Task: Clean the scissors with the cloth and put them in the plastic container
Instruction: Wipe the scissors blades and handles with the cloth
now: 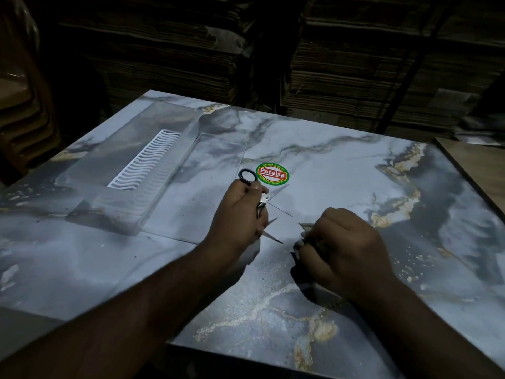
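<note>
My left hand (240, 212) grips a pair of black-handled scissors (248, 177) near the middle of the marbled table; one handle ring sticks out above my fingers and the blades are spread open, their tips pointing right and down-right. My right hand (344, 247) is closed around a dark, crumpled cloth (306, 236), just right of the blade tips and apart from them. A clear plastic container (131, 170) with a white wavy rack inside stands at the left of the table, its flat clear lid (218, 160) lying beside it.
A round green and red sticker (272, 173) sits on the table (355, 173) just beyond the scissors. Stacks of flattened cardboard fill the dark background. A wooden board edge (475, 162) shows at the right.
</note>
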`<state>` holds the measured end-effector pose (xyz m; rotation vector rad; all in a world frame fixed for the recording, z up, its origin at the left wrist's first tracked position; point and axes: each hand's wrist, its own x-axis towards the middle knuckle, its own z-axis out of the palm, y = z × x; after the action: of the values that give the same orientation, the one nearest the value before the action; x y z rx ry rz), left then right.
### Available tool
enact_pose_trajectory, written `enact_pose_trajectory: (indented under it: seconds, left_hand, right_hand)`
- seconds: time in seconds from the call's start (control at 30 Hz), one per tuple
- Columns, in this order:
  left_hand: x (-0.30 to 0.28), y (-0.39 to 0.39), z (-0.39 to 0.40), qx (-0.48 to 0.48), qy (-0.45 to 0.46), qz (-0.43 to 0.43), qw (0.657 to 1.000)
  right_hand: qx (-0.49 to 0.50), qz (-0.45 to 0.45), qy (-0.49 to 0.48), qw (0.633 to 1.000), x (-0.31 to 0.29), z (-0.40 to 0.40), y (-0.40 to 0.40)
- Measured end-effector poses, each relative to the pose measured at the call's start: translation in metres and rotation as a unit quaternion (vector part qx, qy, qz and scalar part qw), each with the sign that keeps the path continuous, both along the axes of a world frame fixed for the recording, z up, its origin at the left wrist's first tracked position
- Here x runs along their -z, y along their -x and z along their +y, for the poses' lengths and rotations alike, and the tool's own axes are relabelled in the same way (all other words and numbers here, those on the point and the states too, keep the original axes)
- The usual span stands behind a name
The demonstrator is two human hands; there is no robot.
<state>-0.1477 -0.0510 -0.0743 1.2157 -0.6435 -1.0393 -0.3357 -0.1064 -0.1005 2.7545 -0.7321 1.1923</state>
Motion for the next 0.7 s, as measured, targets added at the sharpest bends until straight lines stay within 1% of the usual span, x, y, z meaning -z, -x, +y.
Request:
enact_pose_trajectory:
  seconds: [0.07,0.13,0.2,0.27,0.33,0.4,0.57,0.7]
  left_hand:
    - [0.001,0.001,0.001,0.007,-0.006,-0.023,1.000]
    - [0.002,0.004,0.002,0.011,-0.005,-0.016,1.000]
    - [0.003,0.005,0.003,0.013,-0.003,-0.014,1.000]
    - [0.004,0.006,0.004,0.024,-0.007,-0.031,0.999]
    - [0.003,0.006,0.003,0.029,-0.008,-0.037,0.999]
    - [0.002,0.005,0.002,0.023,-0.005,-0.036,0.999]
    - [0.004,0.011,0.004,0.041,-0.003,-0.041,0.998]
    - [0.006,0.013,0.006,0.069,0.017,-0.089,0.993]
  right_hand:
    - [0.010,-0.039,-0.008,0.999,-0.001,-0.001,0.001]
    - [0.010,-0.060,-0.009,0.998,-0.003,0.000,-0.001]
    - [-0.001,-0.051,-0.003,0.999,-0.003,0.001,-0.005]
    - [-0.016,-0.013,0.004,1.000,0.001,0.000,-0.008]
    - [-0.022,0.008,-0.015,1.000,0.003,-0.002,-0.008]
    - [-0.015,-0.001,-0.029,0.999,0.001,-0.003,-0.006]
    - [-0.017,-0.047,-0.014,0.999,-0.004,0.000,-0.001]
    - [-0.021,-0.041,-0.003,0.999,-0.001,-0.002,-0.007]
